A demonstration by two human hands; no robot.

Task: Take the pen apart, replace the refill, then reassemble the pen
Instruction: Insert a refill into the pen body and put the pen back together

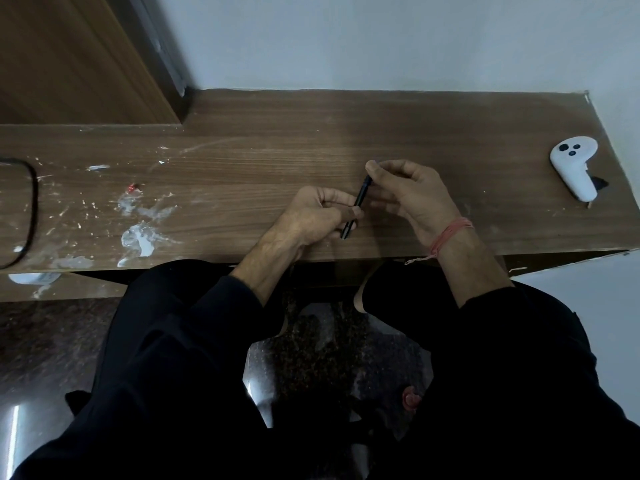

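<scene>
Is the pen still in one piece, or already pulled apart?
It looks in one piece: the pen reads as one unbroken dark stick between the left hand and right hand. Fingers hide parts, so loosened joints cannot be told.

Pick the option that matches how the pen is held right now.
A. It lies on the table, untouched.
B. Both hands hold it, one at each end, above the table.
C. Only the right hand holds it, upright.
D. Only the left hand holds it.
B: the left hand pinches the lower end of the dark pen and the right hand grips its upper end, over the wooden table.
</scene>
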